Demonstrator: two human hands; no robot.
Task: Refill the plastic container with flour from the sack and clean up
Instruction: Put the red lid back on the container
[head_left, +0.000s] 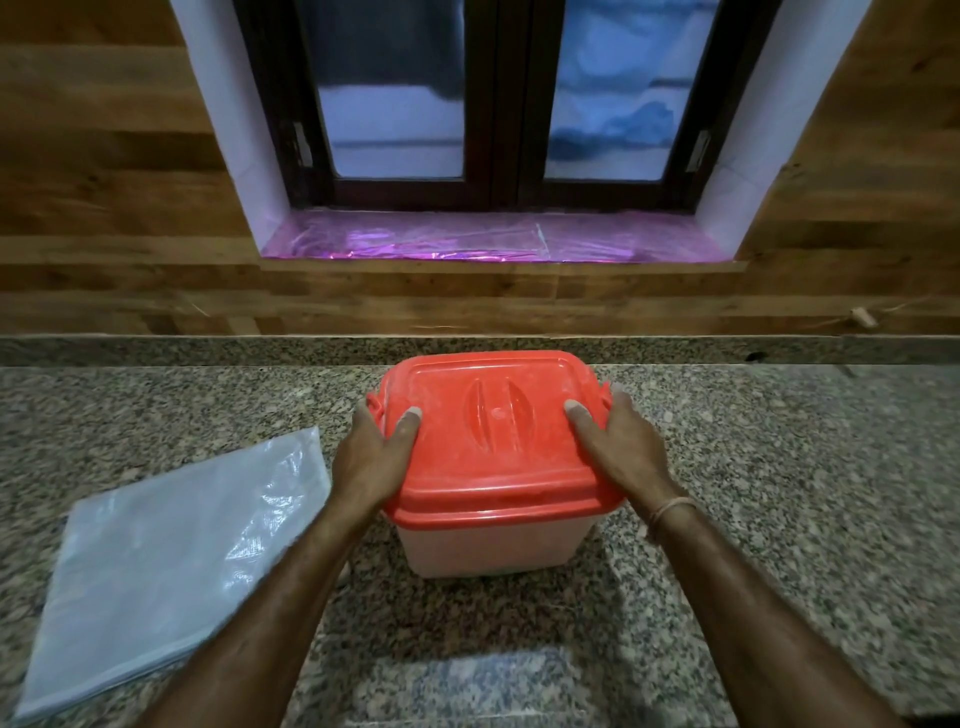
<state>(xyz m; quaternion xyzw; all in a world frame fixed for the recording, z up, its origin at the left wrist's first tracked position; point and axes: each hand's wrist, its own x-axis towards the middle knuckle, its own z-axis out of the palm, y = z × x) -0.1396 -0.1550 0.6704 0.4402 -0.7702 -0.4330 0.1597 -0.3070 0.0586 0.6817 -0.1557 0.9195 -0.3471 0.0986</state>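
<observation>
Plastic container (483, 540) sits mid-counter (779, 467); our left hand (371, 457) and right hand (626, 447) clamp its red lid (493, 441). An unlatched clasp could spill flour if we lift.

The lid (496, 441) is bright orange-red over a translucent whitish container (493, 545), and the counter (779, 467) is granite speckled in grey, black and tan. The flat sack (166, 561) is glossy pale white-blue. The wall (104, 182) shows brown wood grain, the window frame (504, 104) is dark brown, and the sill (467, 239) is lined in shiny pink-purple.
</observation>
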